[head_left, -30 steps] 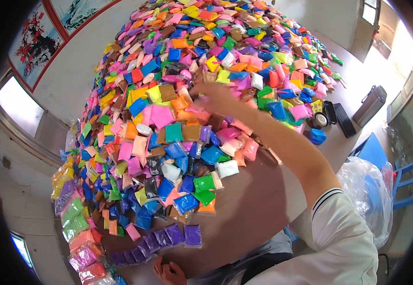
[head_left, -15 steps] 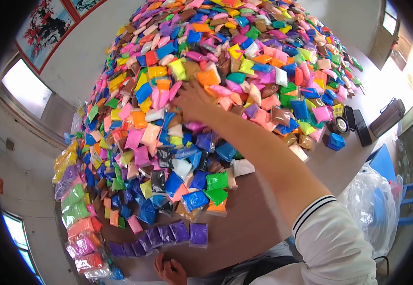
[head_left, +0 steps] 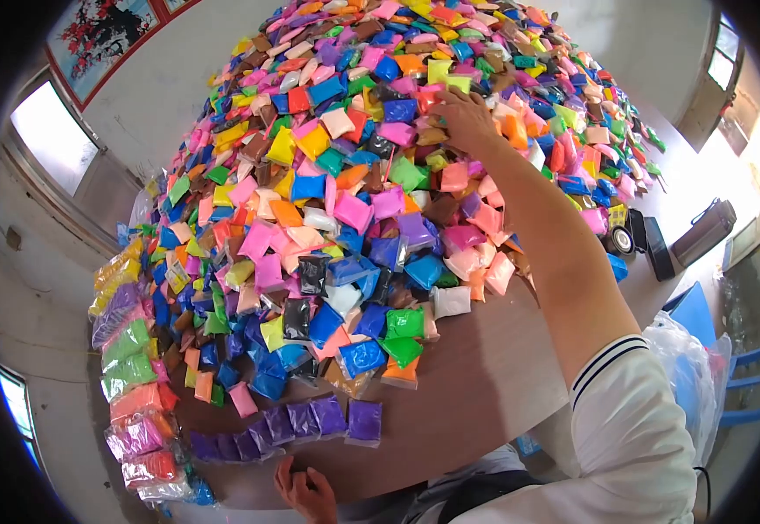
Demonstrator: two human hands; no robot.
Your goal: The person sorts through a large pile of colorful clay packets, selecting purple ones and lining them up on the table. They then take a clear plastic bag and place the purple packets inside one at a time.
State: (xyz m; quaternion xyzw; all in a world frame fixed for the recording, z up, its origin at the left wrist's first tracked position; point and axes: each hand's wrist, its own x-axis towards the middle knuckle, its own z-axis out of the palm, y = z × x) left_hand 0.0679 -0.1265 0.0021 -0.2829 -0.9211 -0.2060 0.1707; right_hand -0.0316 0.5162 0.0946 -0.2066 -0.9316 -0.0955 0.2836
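Note:
A large heap of small bagged packets in many colours covers most of the table. My right hand is stretched over the upper right of the heap, fingers spread and touching packets beside a yellow-green packet and a brown one; its fingertips are partly hidden among them. My left hand rests at the table's front edge, fingers loosely curled and apart, with nothing in it. Just above it lies a row of several purple packets, side by side on the brown tabletop.
Clear bags of packets sorted by colour line the left table edge. At the right stand a dark flask, a black case and a roll of tape. A clear plastic bag hangs near a blue chair.
My right hand has moved from the middle of the heap up and to the right. Packets in the middle now lie differently. My left hand stays at the table edge.

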